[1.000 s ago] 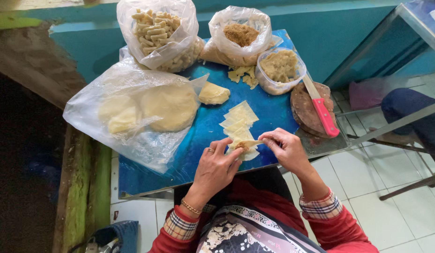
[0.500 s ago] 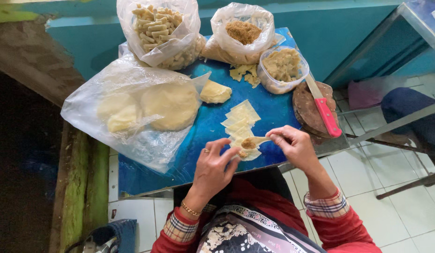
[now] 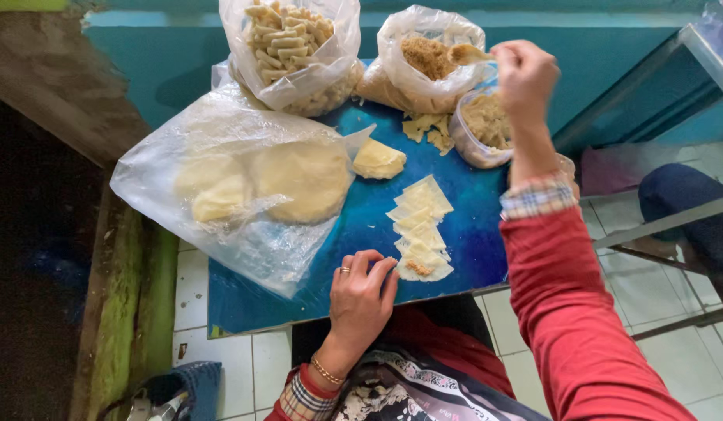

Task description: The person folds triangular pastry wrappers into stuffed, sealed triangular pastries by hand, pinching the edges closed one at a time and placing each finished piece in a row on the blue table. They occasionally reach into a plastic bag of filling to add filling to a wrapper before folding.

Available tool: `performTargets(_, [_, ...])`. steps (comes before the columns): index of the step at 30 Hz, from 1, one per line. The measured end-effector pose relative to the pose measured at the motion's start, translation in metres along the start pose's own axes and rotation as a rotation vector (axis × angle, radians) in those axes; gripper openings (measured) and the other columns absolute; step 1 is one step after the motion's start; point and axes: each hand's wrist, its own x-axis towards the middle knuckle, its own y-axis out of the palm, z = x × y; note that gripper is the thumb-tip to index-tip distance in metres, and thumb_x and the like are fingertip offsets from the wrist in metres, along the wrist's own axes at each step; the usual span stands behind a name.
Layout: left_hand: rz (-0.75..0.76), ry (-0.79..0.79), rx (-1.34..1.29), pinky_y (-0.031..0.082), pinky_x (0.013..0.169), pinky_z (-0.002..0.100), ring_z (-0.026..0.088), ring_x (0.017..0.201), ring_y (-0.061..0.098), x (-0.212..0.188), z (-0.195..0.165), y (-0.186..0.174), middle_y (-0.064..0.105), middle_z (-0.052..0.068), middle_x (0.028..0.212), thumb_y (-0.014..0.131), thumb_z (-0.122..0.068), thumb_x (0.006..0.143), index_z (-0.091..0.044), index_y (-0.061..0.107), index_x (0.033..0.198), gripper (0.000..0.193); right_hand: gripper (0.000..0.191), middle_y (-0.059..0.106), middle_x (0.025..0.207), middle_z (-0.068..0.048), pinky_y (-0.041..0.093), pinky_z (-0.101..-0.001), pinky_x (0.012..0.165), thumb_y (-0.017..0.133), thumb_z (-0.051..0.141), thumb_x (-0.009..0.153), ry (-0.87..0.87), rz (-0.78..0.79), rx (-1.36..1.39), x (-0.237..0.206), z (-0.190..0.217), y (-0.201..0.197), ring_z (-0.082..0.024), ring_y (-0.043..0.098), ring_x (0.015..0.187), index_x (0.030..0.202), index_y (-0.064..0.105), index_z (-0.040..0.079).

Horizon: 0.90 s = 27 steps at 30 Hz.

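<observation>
My right hand [image 3: 525, 78] is raised at the far side of the blue table [image 3: 353, 226], shut on a small spoon [image 3: 466, 54] whose bowl is over the open bag of brown filling [image 3: 427, 58]. My left hand [image 3: 363, 292] rests on the table's near edge, fingers loosely curled and holding nothing, its fingertips beside the nearest wrapper [image 3: 420, 269], which has a dab of filling on it. A row of pale overlapping dough wrappers [image 3: 420, 210] runs away from it.
A bag of rolled pastries [image 3: 291, 47], a large plastic bag with dough discs [image 3: 252, 187], a dough lump [image 3: 377, 160], dough scraps [image 3: 425, 129] and a tub of filling [image 3: 486, 125] crowd the table. A metal frame and another person's leg [image 3: 681, 195] are at the right.
My right hand has lifted from the nearest wrapper and moved to the bag of brown filling with the spoon. My left hand has stayed by the wrapper.
</observation>
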Motion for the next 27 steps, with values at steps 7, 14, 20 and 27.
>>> performTargets(7, [0.059,-0.025,0.057,0.044,0.077,0.044,0.029,0.095,0.058,0.008,-0.005,0.004,0.061,0.007,0.101,0.078,-0.021,0.083,-0.011,0.069,0.097,0.020,0.033,0.063,0.124,-0.017,0.052,-0.0490,0.083,0.077,0.021,0.086,-0.309,0.185,-0.525,-0.006,0.060,0.025,-0.037,0.061,0.110,0.118,0.078,0.012])
performTargets(14, [0.006,-0.080,0.068,0.044,0.078,0.044,0.028,0.095,0.059,0.002,-0.007,0.015,0.062,0.006,0.098,0.078,-0.023,0.081,-0.013,0.066,0.090,0.018,0.015,0.071,0.090,-0.005,0.054,-0.0383,0.063,0.076,0.030,0.086,0.162,0.631,-0.267,-0.175,0.172,-0.115,-0.025,0.069,0.071,0.086,0.077,0.015])
performTargets(20, [0.018,-0.091,0.098,0.044,0.078,0.044,0.028,0.095,0.061,0.000,-0.012,0.022,0.063,0.005,0.095,0.077,-0.020,0.082,-0.014,0.067,0.086,0.013,0.014,0.067,0.091,-0.005,0.053,-0.0341,0.057,0.078,0.023,0.084,0.355,0.525,-0.127,-0.232,0.192,-0.124,-0.020,0.064,0.061,0.090,0.075,0.011])
performTargets(27, [0.096,-0.105,0.027,0.046,0.075,0.043,0.027,0.085,0.066,0.007,-0.010,0.023,0.069,0.004,0.088,0.075,-0.017,0.086,-0.012,0.066,0.089,0.011,0.012,0.071,0.087,-0.006,0.053,-0.0334,0.058,0.076,0.019,0.086,0.348,0.527,-0.003,-0.238,0.185,-0.117,-0.020,0.067,0.061,0.092,0.073,0.009])
